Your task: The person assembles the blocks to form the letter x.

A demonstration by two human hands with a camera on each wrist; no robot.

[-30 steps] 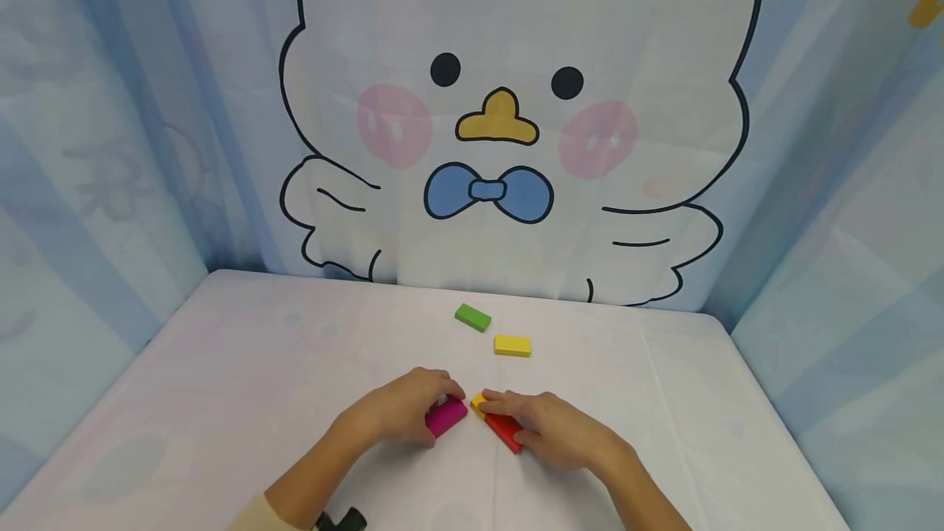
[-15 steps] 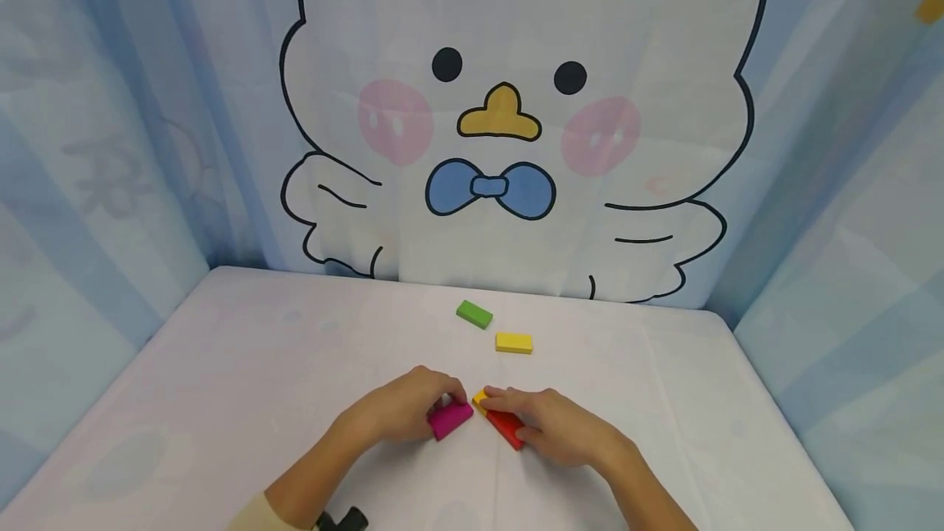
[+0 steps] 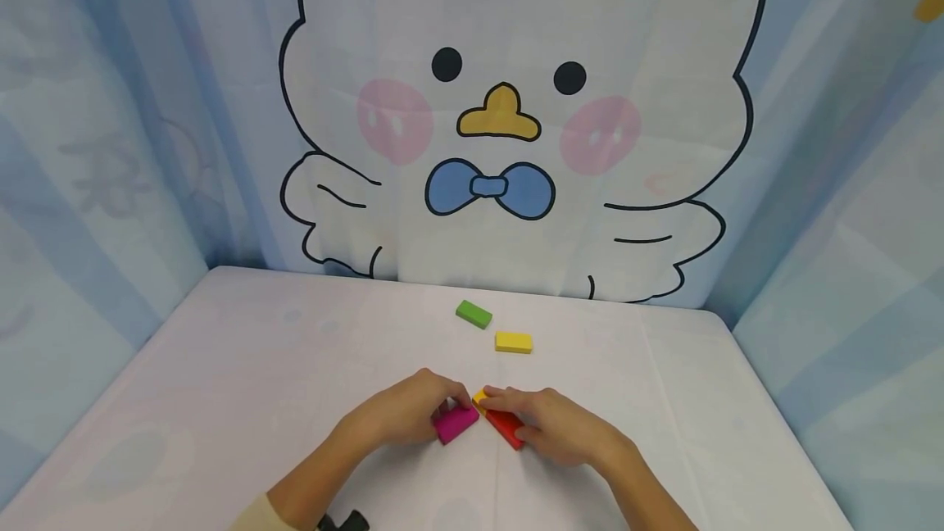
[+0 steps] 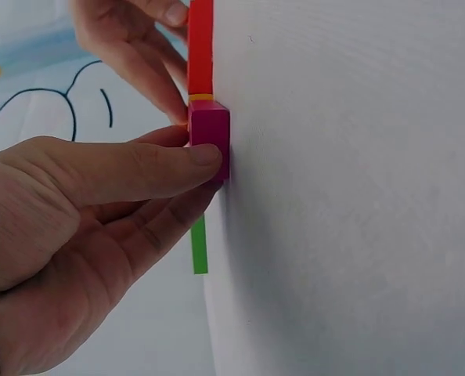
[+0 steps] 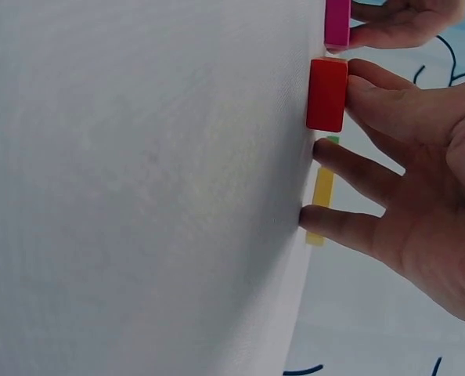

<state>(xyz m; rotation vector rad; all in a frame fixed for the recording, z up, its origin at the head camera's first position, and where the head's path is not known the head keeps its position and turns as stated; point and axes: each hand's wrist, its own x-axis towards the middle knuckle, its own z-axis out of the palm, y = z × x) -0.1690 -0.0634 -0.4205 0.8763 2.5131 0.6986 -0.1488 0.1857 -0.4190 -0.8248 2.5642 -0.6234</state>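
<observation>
My left hand pinches a magenta block, thumb on its near face in the left wrist view. Just to the right, my right hand grips a red block lying at a slant on the table. Against the red block's far end sits an orange-yellow block, partly covered by the right fingers. The magenta block's right corner stands close to where these two meet. In the right wrist view the thumb lies along the red block, and two other fingertips rest on the cloth.
Beyond the hands a yellow block and a green block lie on the white-covered table. A printed curtain rises behind the table's back edge. Something black shows by the left sleeve.
The left hand has shifted right with the magenta block, bringing it nearer the orange-yellow and red blocks. My right hand and its blocks have stayed nearly still.
</observation>
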